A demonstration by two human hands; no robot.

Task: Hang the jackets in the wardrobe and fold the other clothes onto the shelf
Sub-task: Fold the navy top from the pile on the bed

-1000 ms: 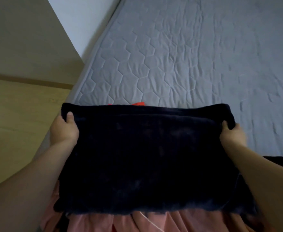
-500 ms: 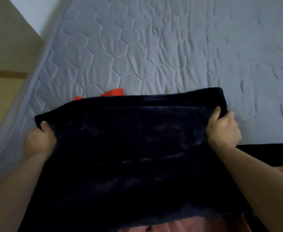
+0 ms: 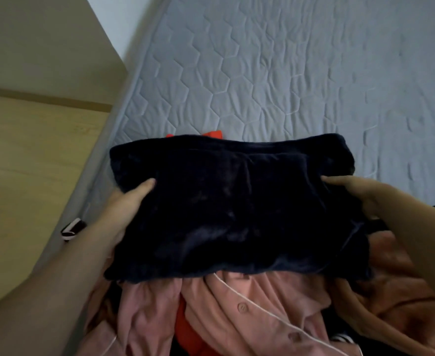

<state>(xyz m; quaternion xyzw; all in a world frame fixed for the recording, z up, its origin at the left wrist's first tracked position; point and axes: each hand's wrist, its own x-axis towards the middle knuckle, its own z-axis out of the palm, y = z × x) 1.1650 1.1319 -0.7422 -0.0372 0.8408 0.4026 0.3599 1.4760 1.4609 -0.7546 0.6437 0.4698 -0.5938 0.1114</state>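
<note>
A dark navy plush garment [image 3: 237, 206], folded into a rectangle, is held over the pile of clothes at the near edge of the bed. My left hand [image 3: 131, 199] grips its left side with the thumb on top. My right hand [image 3: 352, 194] grips its right side, thumb lying across the top; the fingers of both hands are hidden beneath the fabric. Under the garment lies a pink buttoned pyjama top [image 3: 249, 307] with white piping.
The grey quilted mattress [image 3: 275, 73] stretches away ahead. An orange-red garment [image 3: 185, 332] and a brown one [image 3: 404, 294] lie in the pile; a red scrap [image 3: 212, 134] peeks out behind. A striped item [image 3: 72, 228] sits at the bed's left edge, beside wooden floor [image 3: 31, 176] and a beige panel [image 3: 44, 42].
Both hands have shifted from the garment's far top corners to its sides, nearer me. The navy bundle now looks shorter and sits lower, uncovering the pink pyjama top below it.
</note>
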